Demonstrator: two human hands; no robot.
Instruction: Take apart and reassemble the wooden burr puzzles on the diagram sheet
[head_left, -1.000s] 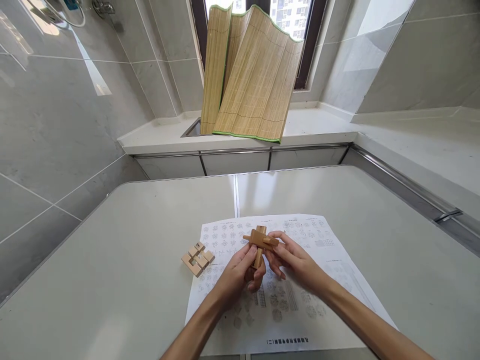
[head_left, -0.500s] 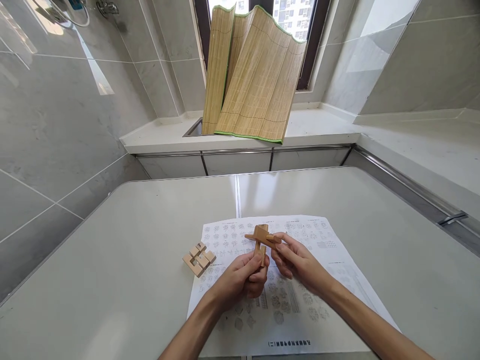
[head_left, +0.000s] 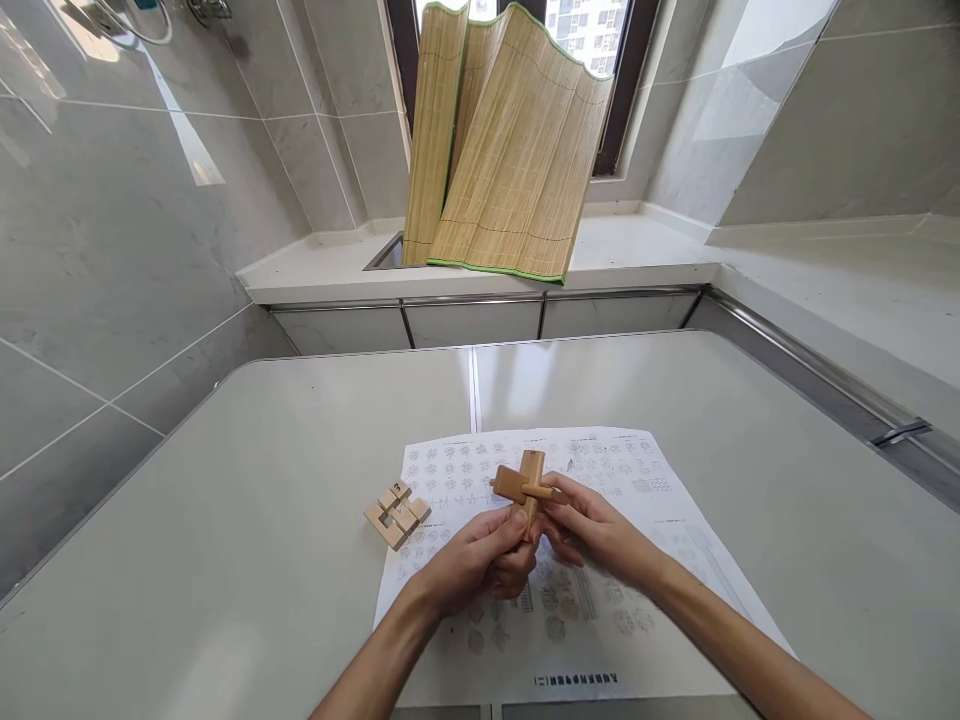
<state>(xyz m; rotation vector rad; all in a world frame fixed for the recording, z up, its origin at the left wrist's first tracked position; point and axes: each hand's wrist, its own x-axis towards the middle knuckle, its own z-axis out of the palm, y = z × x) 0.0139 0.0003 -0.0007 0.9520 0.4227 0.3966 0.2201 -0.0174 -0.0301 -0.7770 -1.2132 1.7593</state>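
A cluster of interlocking wooden puzzle pieces (head_left: 511, 484) is held up over the printed sheet (head_left: 600, 455). My left hand (head_left: 491, 550) is closed round the lower end of its upright bar. On the other side, the fingers of my right hand (head_left: 589, 520) pinch the end of a crosswise stick in the cluster. The crossing pieces form a rough cross, with a flat block jutting out to the left. Left of my hands, a paler notched wooden puzzle (head_left: 397, 515) lies at the sheet's left edge, marked with a dark figure.
The sheet of small diagrams lies on a pale table (head_left: 225, 520) with a seam running down the middle. Beyond it, a folded bamboo mat (head_left: 521, 150) stands on a white ledge (head_left: 645, 240) by the window. Metal rails (head_left: 810, 355) edge the right side.
The wooden cluster has turned in my hands, so its flat block now points left and its upright bar shows more. My right fingers have shifted slightly along the crosswise stick.
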